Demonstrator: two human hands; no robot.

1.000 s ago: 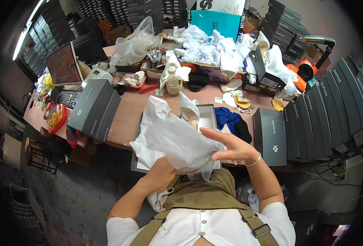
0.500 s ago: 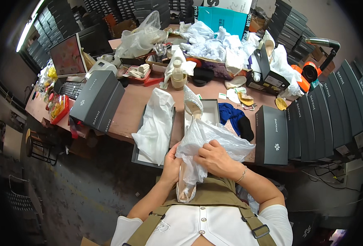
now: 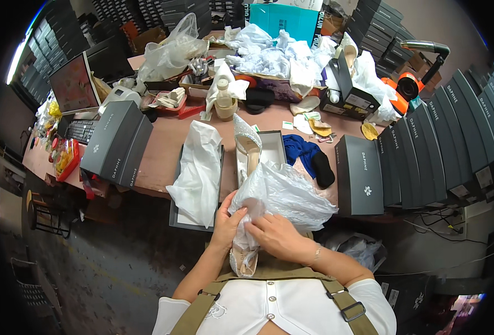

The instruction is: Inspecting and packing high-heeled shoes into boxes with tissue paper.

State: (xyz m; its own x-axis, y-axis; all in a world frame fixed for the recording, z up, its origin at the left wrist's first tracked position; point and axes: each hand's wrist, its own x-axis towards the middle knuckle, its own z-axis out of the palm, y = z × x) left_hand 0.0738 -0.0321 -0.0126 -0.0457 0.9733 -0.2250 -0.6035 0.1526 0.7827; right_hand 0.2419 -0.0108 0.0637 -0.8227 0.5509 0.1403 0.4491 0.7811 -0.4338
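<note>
Both my hands are closed on a sparkly high-heeled shoe point(image 3: 244, 261) half covered by a clear plastic bag point(image 3: 283, 194), held close to my chest. My left hand point(image 3: 226, 218) grips the bagged shoe from the left side. My right hand point(image 3: 276, 234) presses the plastic against it from the right. A second sparkly shoe point(image 3: 248, 146) stands in an open shoe box point(image 3: 272, 146) on the table just beyond. White tissue paper point(image 3: 199, 170) lies over the box lid point(image 3: 174, 215) to its left.
A dark closed shoe box point(image 3: 117, 142) sits at the left, another point(image 3: 358, 174) at the right beside a row of stacked boxes point(image 3: 448, 139). Blue cloth point(image 3: 303, 151), a bottle point(image 3: 223, 100), a monitor point(image 3: 74, 84), a keyboard point(image 3: 80, 130) and heaps of paper crowd the table point(image 3: 163, 145).
The tissue paper went from my hands onto the box lid. I have taken up the shoe in its plastic bag and drawn it toward my chest.
</note>
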